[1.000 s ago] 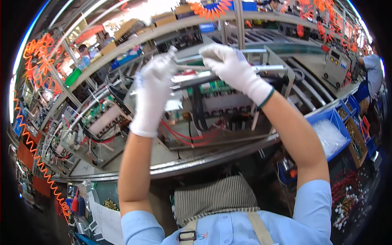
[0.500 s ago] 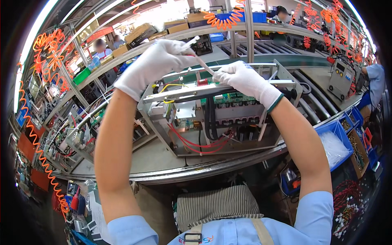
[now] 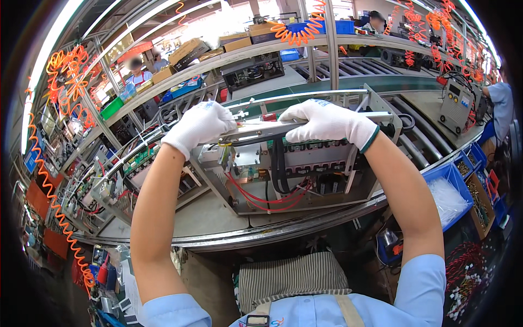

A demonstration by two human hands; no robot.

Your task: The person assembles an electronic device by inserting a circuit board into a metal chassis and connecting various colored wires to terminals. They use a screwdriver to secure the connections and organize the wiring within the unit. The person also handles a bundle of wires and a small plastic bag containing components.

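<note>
An open metal chassis (image 3: 261, 204) stands in front of me, with circuit boards, black cables and looped red wires (image 3: 245, 191) inside. My left hand (image 3: 201, 126), in a white glove, is at the left end of its top rail (image 3: 261, 129). Its fingers are curled closed, and whatever they hold is hidden. White connectors (image 3: 240, 115) show just past those fingertips. My right hand (image 3: 329, 122), also gloved, straddles the same rail farther right, its thumb on the near side and its fingers over the top. A red part (image 3: 268, 117) sits between the hands.
More open chassis units (image 3: 117, 174) line the bench at left. Rollers (image 3: 419, 133) run at right, near a finished-looking machine (image 3: 456, 106). Blue bins (image 3: 449, 191) stand at lower right. Coiled orange hoses (image 3: 52, 201) hang at the sides. Other people work farther off.
Both hands were raised, stretching a white sleeved wire between them. The left hand has come down to the rail, the right has settled over it, and the stretched wire is out of sight.
</note>
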